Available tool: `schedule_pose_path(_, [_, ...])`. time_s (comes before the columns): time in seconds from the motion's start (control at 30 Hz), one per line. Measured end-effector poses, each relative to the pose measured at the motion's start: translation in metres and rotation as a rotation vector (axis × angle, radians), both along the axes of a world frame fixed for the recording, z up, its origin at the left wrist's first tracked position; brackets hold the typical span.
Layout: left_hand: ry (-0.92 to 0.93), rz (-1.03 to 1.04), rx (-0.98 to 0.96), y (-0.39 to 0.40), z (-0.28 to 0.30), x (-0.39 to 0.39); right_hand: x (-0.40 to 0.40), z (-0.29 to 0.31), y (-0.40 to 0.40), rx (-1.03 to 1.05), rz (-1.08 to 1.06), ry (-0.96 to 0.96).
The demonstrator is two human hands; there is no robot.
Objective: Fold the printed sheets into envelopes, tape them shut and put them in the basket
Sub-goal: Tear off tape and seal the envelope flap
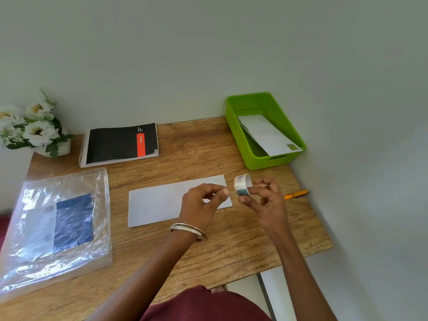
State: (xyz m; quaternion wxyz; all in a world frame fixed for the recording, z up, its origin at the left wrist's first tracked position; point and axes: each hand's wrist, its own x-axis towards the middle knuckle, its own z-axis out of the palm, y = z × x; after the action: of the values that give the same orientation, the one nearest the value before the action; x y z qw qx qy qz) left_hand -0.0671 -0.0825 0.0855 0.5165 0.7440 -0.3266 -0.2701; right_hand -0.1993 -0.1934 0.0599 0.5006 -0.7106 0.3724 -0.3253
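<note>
Taping step. The right hand (266,200) pinches the tape roll (243,184); the left hand (203,202), fingers curled at the roll's edge, seems to hold nothing. Next, probably: pull a strip toward the folded sheet (162,202) beneath.

Lighting: soft, even daylight, moderately bright; source not seen. Shadows: faint and short — a thin one under the notebook (120,143) and along the near edge of the folded sheet (162,200). Glare: white streaks across the crinkled plastic bag (58,223), hiding part of its contents. Distortion: wide-angle bending — the table (231,239) edges and wall corner lean and curve toward the borders. Sharpness: slightly soft throughout; flowers (34,126) at the left edge washed out, print on the notebook unreadable.
</note>
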Motion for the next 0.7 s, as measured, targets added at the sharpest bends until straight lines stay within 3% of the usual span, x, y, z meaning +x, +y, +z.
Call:
schedule_pose_path(0.37, [0.346, 0.061, -0.106, 0.016, 0.022, 0.006, 0.017, 0.006, 0.018, -0.225, 0.153, 0.073])
schedule_pose_path(0.7, [0.052, -0.013, -0.114, 0.022, 0.017, 0.009, 0.016, 0.027, 0.019, -0.129, 0.193, -0.067])
